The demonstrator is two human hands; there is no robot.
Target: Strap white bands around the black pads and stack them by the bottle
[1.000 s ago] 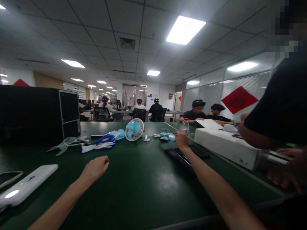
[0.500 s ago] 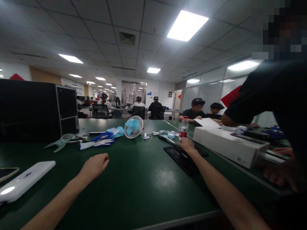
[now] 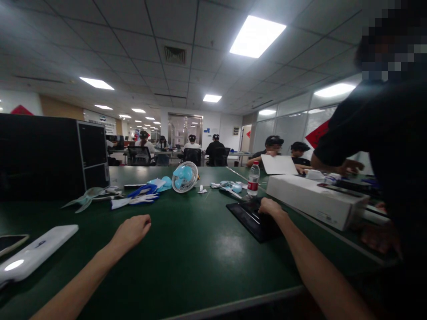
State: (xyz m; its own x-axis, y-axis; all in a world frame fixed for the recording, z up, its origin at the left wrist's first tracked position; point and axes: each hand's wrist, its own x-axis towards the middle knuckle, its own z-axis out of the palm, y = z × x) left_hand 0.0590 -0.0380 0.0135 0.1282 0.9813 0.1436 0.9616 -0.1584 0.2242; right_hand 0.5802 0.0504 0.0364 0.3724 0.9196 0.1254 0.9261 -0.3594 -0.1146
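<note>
My left hand (image 3: 134, 229) is curled into a loose fist over the green table (image 3: 187, 258), with nothing showing in it. On the right, my right hand (image 3: 271, 207) is over the far right part of a flat black glossy panel (image 3: 248, 218). Its fingers are bent down and pressed together. Their tips are partly hidden, so I cannot tell whether they grip anything. A water bottle (image 3: 253, 180) with a red cap and label stands just behind the panel, apart from my hand.
Blue-and-white gloves (image 3: 138, 198) and a small fan (image 3: 185, 177) lie mid-table. A black computer case (image 3: 40, 155) stands left, a white power bank (image 3: 40, 251) nearer. Right are a long white box (image 3: 316, 200) and a person in black (image 3: 393, 142) leaning on the table.
My right hand has moved right and slightly nearer, away from the bottle. My left hand stays put. A white sheet behind the box has tilted up, and the person at right has shifted.
</note>
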